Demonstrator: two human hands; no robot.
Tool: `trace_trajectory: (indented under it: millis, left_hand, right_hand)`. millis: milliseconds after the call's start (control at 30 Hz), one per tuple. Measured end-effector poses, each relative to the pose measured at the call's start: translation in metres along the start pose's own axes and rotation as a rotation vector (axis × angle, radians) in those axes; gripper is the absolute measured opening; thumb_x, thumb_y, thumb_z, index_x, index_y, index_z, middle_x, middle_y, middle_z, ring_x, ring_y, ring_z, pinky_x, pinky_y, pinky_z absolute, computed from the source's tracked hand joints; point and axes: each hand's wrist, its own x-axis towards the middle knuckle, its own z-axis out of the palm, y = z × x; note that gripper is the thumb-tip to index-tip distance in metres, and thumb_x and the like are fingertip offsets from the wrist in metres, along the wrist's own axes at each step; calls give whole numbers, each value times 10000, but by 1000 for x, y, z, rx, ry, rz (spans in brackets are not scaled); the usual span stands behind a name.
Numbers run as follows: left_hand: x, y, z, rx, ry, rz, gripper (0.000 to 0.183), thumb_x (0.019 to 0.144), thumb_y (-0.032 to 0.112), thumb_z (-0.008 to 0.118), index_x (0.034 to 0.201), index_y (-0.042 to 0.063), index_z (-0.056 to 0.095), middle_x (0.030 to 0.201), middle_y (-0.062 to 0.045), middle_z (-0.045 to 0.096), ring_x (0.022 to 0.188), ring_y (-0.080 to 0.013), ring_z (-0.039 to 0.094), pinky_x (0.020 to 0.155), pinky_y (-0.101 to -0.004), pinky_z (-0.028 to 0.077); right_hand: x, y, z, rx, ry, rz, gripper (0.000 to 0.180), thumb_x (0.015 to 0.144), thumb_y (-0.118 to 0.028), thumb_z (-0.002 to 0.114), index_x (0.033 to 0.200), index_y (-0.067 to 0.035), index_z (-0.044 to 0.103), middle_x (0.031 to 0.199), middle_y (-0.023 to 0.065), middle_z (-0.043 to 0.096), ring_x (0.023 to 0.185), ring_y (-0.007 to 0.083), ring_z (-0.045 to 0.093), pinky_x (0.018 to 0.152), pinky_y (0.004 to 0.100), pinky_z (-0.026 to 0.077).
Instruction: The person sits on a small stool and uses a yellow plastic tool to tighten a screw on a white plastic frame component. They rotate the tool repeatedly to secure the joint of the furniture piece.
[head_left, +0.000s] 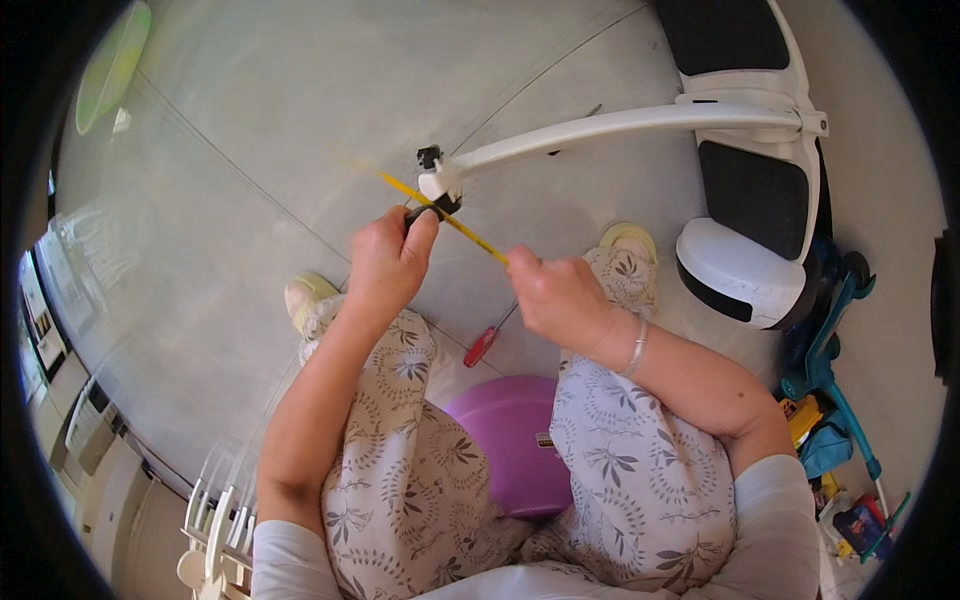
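My left hand (391, 259) grips a small black part at the end of a white steering column (600, 135), which reaches out from a white and black self-balancing scooter (739, 225). Against that end lies a yellow stick (476, 238), seemingly a pencil or thin rod with dark writing, slanting down to the right. My right hand (562, 300) is closed around its lower end. Just above my left hand is a black clamp piece (430, 156) on the column's tip. A screwdriver with a red handle (481, 347) rests on the floor below my hands.
A purple plastic stool (510, 442) is between my legs. A thin dark tool (592, 112) lies behind the column. At the right are a teal scooter frame (829, 367) and assorted toys. A white rack (217, 525) stands lower left, a green oval object (112, 67) upper left.
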Motion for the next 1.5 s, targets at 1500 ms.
trace_trajectory:
  millis: [1500]
  left_hand:
    - [3,11,3,-83,61,-44,352,877,277,541,770,-57,571,563,-171,512,506,-228,488,525,-362,420]
  right_hand:
    - [28,-4,16,94,124,-53,68,817,-49,529,827,-27,465,532,152,550,512,371,579,464,454,452]
